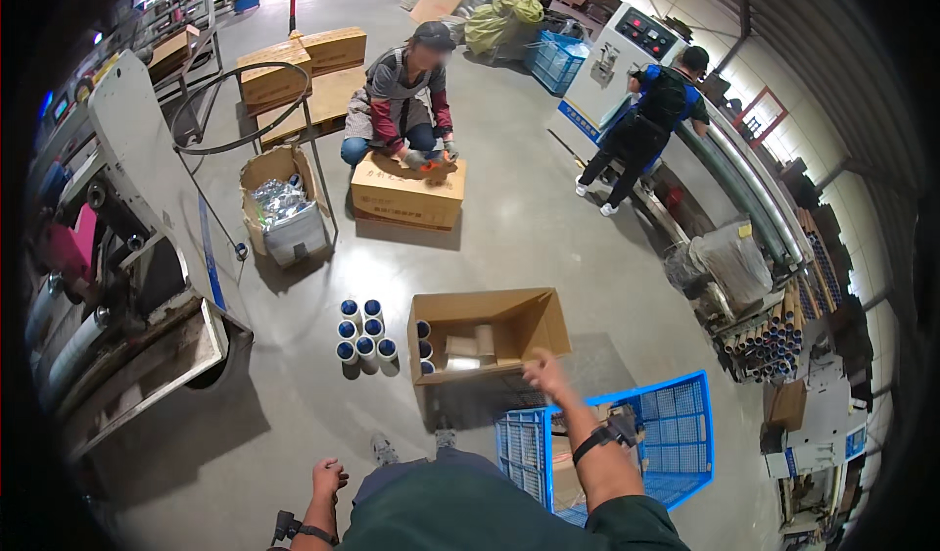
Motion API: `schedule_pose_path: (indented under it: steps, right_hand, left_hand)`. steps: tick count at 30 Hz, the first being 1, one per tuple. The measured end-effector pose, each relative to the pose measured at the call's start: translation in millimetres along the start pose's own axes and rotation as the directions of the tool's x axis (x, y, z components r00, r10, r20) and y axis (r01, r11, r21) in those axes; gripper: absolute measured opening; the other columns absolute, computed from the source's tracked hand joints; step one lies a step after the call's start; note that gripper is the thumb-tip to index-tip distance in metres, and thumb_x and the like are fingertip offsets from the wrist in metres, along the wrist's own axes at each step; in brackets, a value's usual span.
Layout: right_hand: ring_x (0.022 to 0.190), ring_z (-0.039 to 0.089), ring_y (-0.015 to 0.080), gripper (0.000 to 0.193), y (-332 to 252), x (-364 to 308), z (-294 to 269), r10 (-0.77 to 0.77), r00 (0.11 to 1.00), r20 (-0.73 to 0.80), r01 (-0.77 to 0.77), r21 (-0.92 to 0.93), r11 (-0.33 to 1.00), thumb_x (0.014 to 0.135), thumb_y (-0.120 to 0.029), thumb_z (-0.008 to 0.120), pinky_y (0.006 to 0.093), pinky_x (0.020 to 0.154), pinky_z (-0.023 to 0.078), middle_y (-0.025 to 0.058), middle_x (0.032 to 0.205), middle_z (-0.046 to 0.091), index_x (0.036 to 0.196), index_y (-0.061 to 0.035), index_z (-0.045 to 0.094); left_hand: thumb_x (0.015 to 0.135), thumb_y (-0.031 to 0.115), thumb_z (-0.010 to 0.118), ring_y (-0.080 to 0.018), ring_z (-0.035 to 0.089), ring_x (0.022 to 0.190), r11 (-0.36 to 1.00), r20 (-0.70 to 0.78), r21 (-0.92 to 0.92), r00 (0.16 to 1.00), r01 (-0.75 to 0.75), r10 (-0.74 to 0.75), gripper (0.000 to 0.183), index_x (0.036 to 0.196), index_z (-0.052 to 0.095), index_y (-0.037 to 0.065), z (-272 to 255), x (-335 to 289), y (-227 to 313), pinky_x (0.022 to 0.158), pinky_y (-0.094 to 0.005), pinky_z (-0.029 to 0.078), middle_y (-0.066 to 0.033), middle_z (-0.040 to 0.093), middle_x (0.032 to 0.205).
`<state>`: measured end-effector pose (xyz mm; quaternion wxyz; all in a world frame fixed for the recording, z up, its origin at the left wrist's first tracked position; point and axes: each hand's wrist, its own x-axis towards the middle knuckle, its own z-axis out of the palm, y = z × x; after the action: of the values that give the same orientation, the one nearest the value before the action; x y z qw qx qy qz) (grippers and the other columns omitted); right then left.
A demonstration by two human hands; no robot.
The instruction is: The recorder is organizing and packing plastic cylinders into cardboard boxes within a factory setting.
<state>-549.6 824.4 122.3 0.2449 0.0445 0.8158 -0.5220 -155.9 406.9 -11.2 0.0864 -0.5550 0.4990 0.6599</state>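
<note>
My right hand (548, 376) reaches over the near right corner of an open cardboard box (534, 318). Its fingers are partly stretched, and I see nothing in them. Inside the box, a few blue-ended rolls (424, 347) stand along the left wall; brown and pale cylinders (485, 339) lie beside them. My left hand (331, 477) hangs low at my left side with its fingers curled in and nothing visible in it. On the floor left of the box stands a group of white rolls (367, 347) with blue ends.
A blue plastic crate (676, 409) with cardboard inside stands under my right forearm. Ahead, a crouching person (409, 100) works at a closed carton (409, 193). A carton of clear wrapped material (284, 208) and a machine (147, 159) stand left. Another person (661, 110) stands at a machine right.
</note>
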Motion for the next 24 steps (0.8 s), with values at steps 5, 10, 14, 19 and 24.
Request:
schedule_pose_path:
  steps: [5, 10, 14, 19, 24]
  right_hand:
    - [0.068, 0.062, 0.0194, 0.065, -119, 13, -87, -0.060, 0.806, -0.589, 0.385, 0.445, 0.808, 0.086, -0.013, 0.062, 0.0282, 0.056, 0.050, 0.0138, 0.092, 0.064, 0.140, -0.0053, 0.028]
    - [0.068, 0.062, 0.0161, 0.032, -107, 14, -95, -0.018, 0.866, -0.499, 0.276, 0.448, 0.850, 0.087, -0.012, 0.060, 0.0276, 0.055, 0.047, 0.0074, 0.086, 0.065, 0.117, -0.0044, 0.053]
    - [0.060, 0.059, 0.0147, 0.015, 37, 4, -13, -0.146, 0.989, 0.020, 0.147, -0.109, 0.983, 0.081, -0.008, 0.065, 0.0284, 0.051, 0.046, 0.0065, 0.074, 0.062, 0.093, -0.0040, 0.058]
    - [0.063, 0.059, 0.0123, 0.029, 139, -99, 93, 0.131, 0.947, 0.294, 0.005, -0.419, 0.908, 0.078, -0.017, 0.068, 0.0278, 0.057, 0.048, 0.0061, 0.076, 0.065, 0.103, -0.0016, 0.064]
    - [0.059, 0.058, 0.0116, 0.025, 172, -120, 79, 0.337, 0.841, 0.423, -0.117, -0.466, 0.877, 0.081, -0.017, 0.066, 0.0264, 0.054, 0.046, 0.0054, 0.076, 0.065, 0.101, -0.0013, 0.064]
  left_hand:
    - [0.080, 0.004, 0.057, -0.0239, 0.065, 0.065, 1.000, -0.022, -0.006, 1.000, -0.014, 0.014, 0.039, 0.118, 0.052, -0.002, 3, -10, 13, 0.053, -0.0333, 0.053, -0.0132, 0.061, 0.083]
    - [0.080, 0.004, 0.057, -0.0240, 0.065, 0.064, 1.000, -0.055, -0.011, 0.998, 0.008, -0.008, 0.037, 0.117, 0.052, -0.001, -6, -13, 6, 0.051, -0.0330, 0.052, -0.0129, 0.062, 0.080]
    - [0.080, 0.003, 0.059, -0.0238, 0.064, 0.062, 0.999, -0.037, -0.032, 0.998, 0.042, -0.043, 0.037, 0.117, 0.052, 0.000, -9, -13, -3, 0.049, -0.0327, 0.052, -0.0130, 0.062, 0.078]
    - [0.080, 0.002, 0.059, -0.0236, 0.065, 0.062, 0.998, -0.066, -0.052, 0.997, 0.047, -0.050, 0.038, 0.117, 0.052, 0.000, -7, -16, -7, 0.048, -0.0323, 0.051, -0.0133, 0.062, 0.079]
    - [0.082, 0.005, 0.056, -0.0243, 0.064, 0.066, 1.000, -0.028, 0.010, 0.999, 0.016, -0.016, 0.040, 0.121, 0.051, -0.002, -7, -11, -1, 0.055, -0.0340, 0.053, -0.0109, 0.060, 0.084]
